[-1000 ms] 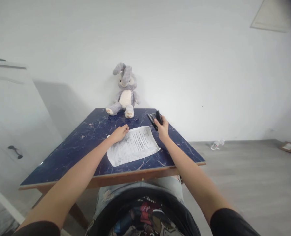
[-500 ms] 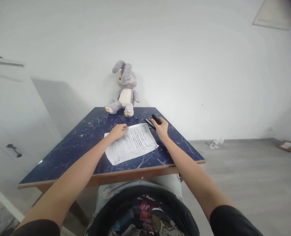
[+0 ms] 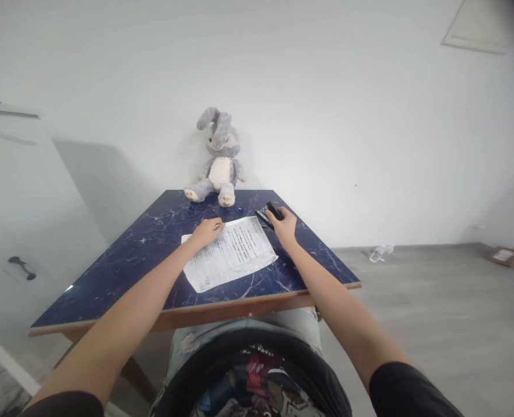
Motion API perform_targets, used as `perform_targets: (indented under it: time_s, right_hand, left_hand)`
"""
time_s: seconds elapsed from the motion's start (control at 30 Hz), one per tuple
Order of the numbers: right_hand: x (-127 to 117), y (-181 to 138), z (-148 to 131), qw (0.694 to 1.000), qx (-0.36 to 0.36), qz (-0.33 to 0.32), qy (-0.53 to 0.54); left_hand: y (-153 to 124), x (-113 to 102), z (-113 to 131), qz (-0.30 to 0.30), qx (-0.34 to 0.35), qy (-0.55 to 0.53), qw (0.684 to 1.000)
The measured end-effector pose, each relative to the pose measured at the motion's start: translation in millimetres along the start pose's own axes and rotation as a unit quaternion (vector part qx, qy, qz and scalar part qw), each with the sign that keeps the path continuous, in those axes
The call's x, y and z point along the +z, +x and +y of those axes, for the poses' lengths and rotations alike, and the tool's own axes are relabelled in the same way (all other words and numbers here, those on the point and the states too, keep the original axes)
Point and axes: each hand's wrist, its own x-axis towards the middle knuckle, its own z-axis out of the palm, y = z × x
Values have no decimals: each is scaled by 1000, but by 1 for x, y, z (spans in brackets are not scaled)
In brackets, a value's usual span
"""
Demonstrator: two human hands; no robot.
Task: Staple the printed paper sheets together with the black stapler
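Observation:
A printed white sheet of paper [image 3: 231, 253] lies on the dark blue marbled table [image 3: 131, 260]. My left hand [image 3: 205, 231] rests on the paper's upper left corner with its fingers curled, pressing it down. My right hand [image 3: 285, 226] is closed around a black stapler [image 3: 271, 212], which sits low at the paper's upper right corner. The stapler's tip points away from me.
A grey and white plush rabbit [image 3: 217, 159] sits at the table's far edge against the white wall. A white cabinet with a dark handle [image 3: 20, 267] stands on the left. On the grey floor to the right lie a plastic bottle [image 3: 379, 252] and a cardboard piece [image 3: 504, 255].
My right hand has lowered the stapler from above the table down to the paper's upper right corner. My left hand has stayed on the paper.

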Motion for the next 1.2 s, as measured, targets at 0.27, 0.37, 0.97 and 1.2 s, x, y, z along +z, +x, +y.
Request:
perform_targets:
  time_s: [0.27, 0.37, 0.97, 1.2]
  right_hand:
    - [0, 1, 4, 1000, 2, -1, -13]
    - [1, 1, 4, 1000, -3, 1, -12]
    - [-1, 0, -1, 1000, 3, 0, -12]
    - [-1, 0, -2, 1000, 3, -6, -11]
  left_hand:
    - [1, 4, -6, -3, 4, 11, 1000]
    - [1, 4, -6, -11, -2, 10, 1000]
    - [-1, 4, -5, -28, 9, 4, 1000]
    - [-2, 0, -2, -21, 5, 15, 1000]
